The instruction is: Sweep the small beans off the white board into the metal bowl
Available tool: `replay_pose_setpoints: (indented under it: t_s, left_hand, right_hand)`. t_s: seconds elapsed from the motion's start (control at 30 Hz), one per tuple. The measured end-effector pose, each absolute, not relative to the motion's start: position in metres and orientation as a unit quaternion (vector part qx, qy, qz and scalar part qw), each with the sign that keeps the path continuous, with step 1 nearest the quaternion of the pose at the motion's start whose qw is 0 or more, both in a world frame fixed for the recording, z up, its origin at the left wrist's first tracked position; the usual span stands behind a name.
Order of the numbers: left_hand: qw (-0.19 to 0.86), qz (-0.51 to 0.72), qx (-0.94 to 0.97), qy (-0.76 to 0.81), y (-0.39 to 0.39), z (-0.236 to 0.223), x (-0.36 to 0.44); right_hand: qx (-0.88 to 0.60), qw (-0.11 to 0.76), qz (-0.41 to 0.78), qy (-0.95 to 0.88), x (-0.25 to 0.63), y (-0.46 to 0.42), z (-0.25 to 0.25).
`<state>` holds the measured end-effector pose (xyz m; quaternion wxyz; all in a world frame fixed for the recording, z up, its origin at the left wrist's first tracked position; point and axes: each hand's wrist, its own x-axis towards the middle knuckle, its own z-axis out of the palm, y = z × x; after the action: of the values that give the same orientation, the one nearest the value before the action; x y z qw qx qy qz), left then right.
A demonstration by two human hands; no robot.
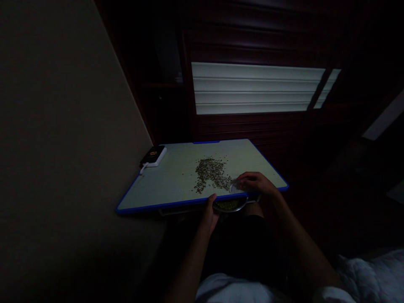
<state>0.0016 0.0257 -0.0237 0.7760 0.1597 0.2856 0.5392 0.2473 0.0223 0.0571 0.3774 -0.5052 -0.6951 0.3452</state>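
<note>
A pale green board with a blue edge point(164, 181) lies flat in front of me, and a loose heap of small green-brown seeds point(211, 174) is spread across its middle. My right hand point(254, 183) rests on the board at the heap's lower right end, its fingers curled over a small clear plastic piece point(235, 187). My left hand point(210, 212) is at the board's front edge, with the thumb on top of the edge. Just below that edge, a metal bowl point(229, 206) holds green seeds, and the board hides part of it.
A black device on a white block point(153, 155) sits at the board's far left corner, with a white cable. A beige wall point(69, 126) runs along the left. Dark wood panelling and a white blind point(255, 88) are ahead. White cloth point(369, 277) lies at lower right.
</note>
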Motion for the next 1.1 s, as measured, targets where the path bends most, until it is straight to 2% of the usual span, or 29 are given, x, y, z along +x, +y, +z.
replay_pose_setpoints:
  t_s: [0.27, 0.7, 1.1]
  left_hand:
    - [0.782, 0.531, 0.159, 0.284, 0.029, -0.028, 0.004]
    - [0.783, 0.529, 0.171, 0.278, 0.028, -0.03, 0.002]
    - [0.779, 0.531, 0.164, 0.291, 0.028, -0.026, 0.002]
  right_hand:
    - [-0.512, 0.387, 0.318, -0.698, 0.239, 0.024, 0.056]
    - [-0.566, 0.49, 0.28, -0.602, 0.253, 0.038, 0.043]
    - [-0.569, 0.452, 0.28, -0.627, 0.25, 0.032, 0.046]
